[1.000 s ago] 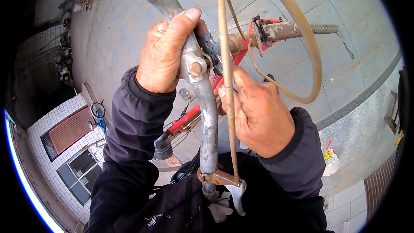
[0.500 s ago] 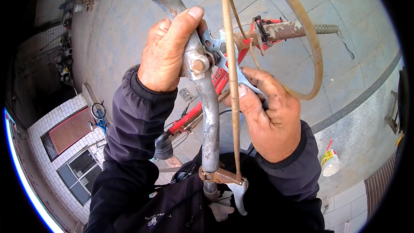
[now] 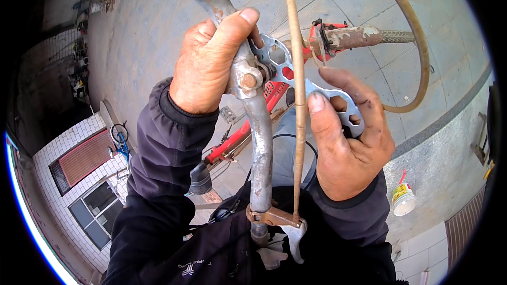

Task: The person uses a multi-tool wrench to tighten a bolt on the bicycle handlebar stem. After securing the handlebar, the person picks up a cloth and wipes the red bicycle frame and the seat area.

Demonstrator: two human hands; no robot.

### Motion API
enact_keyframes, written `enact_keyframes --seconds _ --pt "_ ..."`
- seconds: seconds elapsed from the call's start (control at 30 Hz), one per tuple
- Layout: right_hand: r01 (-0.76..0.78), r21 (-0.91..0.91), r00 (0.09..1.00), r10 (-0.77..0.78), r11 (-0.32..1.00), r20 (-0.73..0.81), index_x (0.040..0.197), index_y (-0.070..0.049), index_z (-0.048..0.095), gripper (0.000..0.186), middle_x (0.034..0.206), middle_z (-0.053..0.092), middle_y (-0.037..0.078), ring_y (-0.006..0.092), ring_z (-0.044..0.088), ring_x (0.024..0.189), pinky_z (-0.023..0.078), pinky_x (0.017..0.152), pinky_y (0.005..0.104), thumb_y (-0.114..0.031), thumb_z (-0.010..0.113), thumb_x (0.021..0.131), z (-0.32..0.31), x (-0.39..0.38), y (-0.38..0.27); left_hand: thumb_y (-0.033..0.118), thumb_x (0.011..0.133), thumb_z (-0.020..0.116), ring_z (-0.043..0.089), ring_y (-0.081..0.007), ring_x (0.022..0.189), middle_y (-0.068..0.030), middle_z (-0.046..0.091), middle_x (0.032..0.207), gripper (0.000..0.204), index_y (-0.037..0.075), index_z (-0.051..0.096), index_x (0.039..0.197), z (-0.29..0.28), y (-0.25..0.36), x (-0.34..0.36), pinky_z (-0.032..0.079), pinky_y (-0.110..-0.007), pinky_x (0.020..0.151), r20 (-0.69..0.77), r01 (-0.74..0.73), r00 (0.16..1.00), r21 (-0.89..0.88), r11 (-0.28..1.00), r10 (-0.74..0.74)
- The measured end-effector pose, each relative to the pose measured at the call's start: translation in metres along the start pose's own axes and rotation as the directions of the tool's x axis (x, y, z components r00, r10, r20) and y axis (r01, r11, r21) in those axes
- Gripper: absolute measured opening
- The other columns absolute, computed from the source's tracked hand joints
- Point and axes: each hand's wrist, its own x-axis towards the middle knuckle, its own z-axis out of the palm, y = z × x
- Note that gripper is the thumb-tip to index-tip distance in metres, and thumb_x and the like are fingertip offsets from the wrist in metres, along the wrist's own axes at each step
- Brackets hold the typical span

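My left hand (image 3: 203,68) is wrapped round a worn grey handlebar (image 3: 259,148) just above its clamp (image 3: 244,68), where a rusty bolt head (image 3: 249,80) shows. Between thumb and fingers, my right hand (image 3: 354,153) holds a flat silver multi-hole spanner (image 3: 311,85). The spanner's far end lies at the clamp's right side, close to my left fingertips; whether it sits on a nut there cannot be made out. A tan brake cable (image 3: 299,105) crosses in front of the spanner. It runs down to a rusty bracket (image 3: 272,215) with a silver brake lever (image 3: 294,240).
Below the handlebar is the red bicycle frame (image 3: 232,140), its tyre (image 3: 398,37) pointing right. The cable loops wide past my right hand. A white bucket (image 3: 404,203) stands by the right wall (image 3: 449,153). A blue bicycle (image 3: 122,145) leans at left, beside a white-tiled building (image 3: 53,153).
My right hand has shifted right and tilted the spanner, so more of its holes show. The cable loop has swung right. My left hand keeps its grip, with the handlebar slightly moved right.
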Motion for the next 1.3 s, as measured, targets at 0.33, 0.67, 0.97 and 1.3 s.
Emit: enact_keyframes --seconds 0.33,0.67,0.97,1.3 --pt "0.2 -0.128 0.967 -0.217 0.971 -0.135 0.098 0.001 0.061 0.017 0.091 0.063 0.005 0.0068 0.056 0.073 0.047 0.063 0.0194 -0.006 0.068 0.085 0.019 0.021 -0.001 0.034 0.09 0.06 0.06 -0.0144 0.056 -0.0073 0.061 0.066 0.033 0.002 0.06 0.081 0.006 0.0 -0.003 0.046 -0.026 0.05 -0.047 -0.016 0.999 -0.086 0.996 0.012" --pt "0.148 -0.188 0.977 -0.173 0.971 -0.124 0.091 0.001 0.061 0.016 0.076 0.061 0.002 0.0052 0.054 0.064 0.045 0.056 0.0186 -0.013 0.067 0.087 0.019 0.034 -0.007 0.04 0.093 0.052 0.061 -0.0155 0.063 -0.0115 0.065 0.077 0.043 -0.002 0.062 0.095 0.004 -0.005 0.001 0.05 -0.028 0.057 -0.007 -0.135 0.991 -0.024 0.991 0.135" --pt "-0.142 0.126 0.985 0.153 0.982 -0.082 0.106 0.001 0.056 0.018 0.087 0.063 0.009 0.0092 0.058 0.06 0.049 0.053 0.0233 -0.01 0.059 0.092 0.015 -0.004 0.0 0.041 0.095 0.048 0.062 -0.0168 0.066 -0.0119 0.065 0.079 0.047 -0.004 0.062 0.097 0.0 -0.004 0.002 0.05 -0.028 0.06 0.043 -0.081 0.996 0.008 0.997 0.081" --pt "-0.128 0.25 0.99 0.108 0.96 0.091 0.126 0.003 0.04 0.036 0.105 0.062 0.022 0.0189 0.065 0.089 0.054 0.077 0.03 -0.002 0.053 0.092 0.019 -0.043 0.026 0.04 0.09 0.055 0.056 -0.0113 0.067 -0.0058 0.062 0.075 0.043 -0.001 0.066 0.086 0.007 -0.001 -0.001 0.045 -0.026 0.063 -0.06 -0.112 0.992 0.011 0.994 0.112"
